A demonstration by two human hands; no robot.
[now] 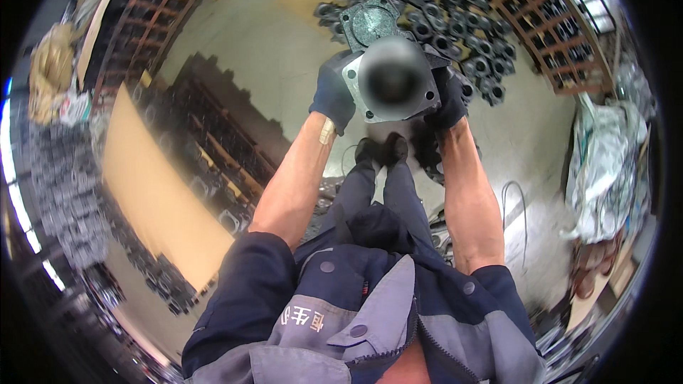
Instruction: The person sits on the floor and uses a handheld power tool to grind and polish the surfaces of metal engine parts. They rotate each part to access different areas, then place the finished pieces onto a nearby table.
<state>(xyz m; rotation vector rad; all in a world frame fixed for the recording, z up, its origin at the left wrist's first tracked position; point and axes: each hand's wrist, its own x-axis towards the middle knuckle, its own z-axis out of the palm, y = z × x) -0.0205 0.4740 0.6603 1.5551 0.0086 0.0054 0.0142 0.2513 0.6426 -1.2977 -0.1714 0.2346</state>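
Note:
In front of me I hold up a heavy metal casting [393, 75]. It has a square flange with corner bolt holes around a wide round bore, and a second rounded flange face behind it. My left hand [333, 94], in a dark glove, grips its left side. My right hand [448, 99], also gloved, is closed on the right side. Parts of the fingers on both hands are hidden by the casting. The bore points up toward me and its rim is blurred.
Many similar dark castings [427, 14] stand on the floor beyond. Brown metal racks [580, 50] rise at far right and far left. A tan board [153, 185] and crates of parts lie at left. Plastic sheeting [605, 163] hangs at right; a thin cable [523, 206] curls on the floor.

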